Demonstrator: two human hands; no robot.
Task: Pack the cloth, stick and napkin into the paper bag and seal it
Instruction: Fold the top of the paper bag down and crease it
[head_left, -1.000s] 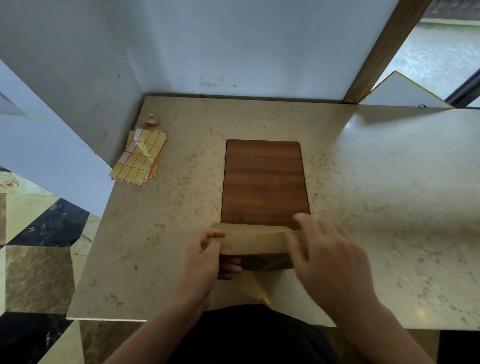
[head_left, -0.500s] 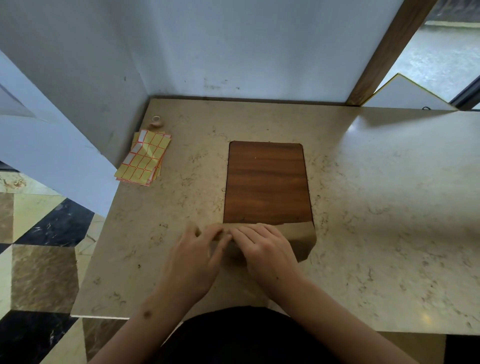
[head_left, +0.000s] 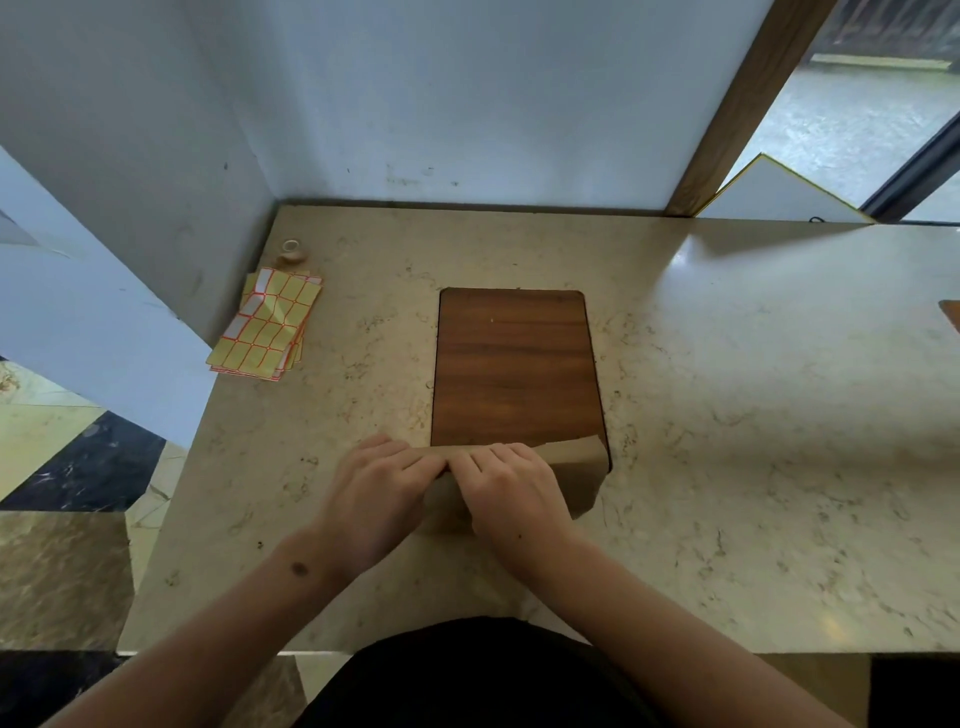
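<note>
A brown paper bag (head_left: 579, 475) lies flat at the near edge of the wooden board (head_left: 514, 364), its top folded over. My left hand (head_left: 376, 491) and my right hand (head_left: 506, 486) lie side by side on the fold, fingers pressing down along its far edge. Most of the bag is hidden under both hands; only its right end shows. Cloth, stick and napkin are not visible.
A stack of yellow label sheets (head_left: 267, 325) lies at the table's left, with a small tape roll (head_left: 292, 250) behind it near the wall. The marble table (head_left: 753, 415) stretches to the right. Walls close the back and left side.
My right hand moved left from the bag's right end to its middle and now lies beside my left hand. Both hands flattened the fold onto the table.
</note>
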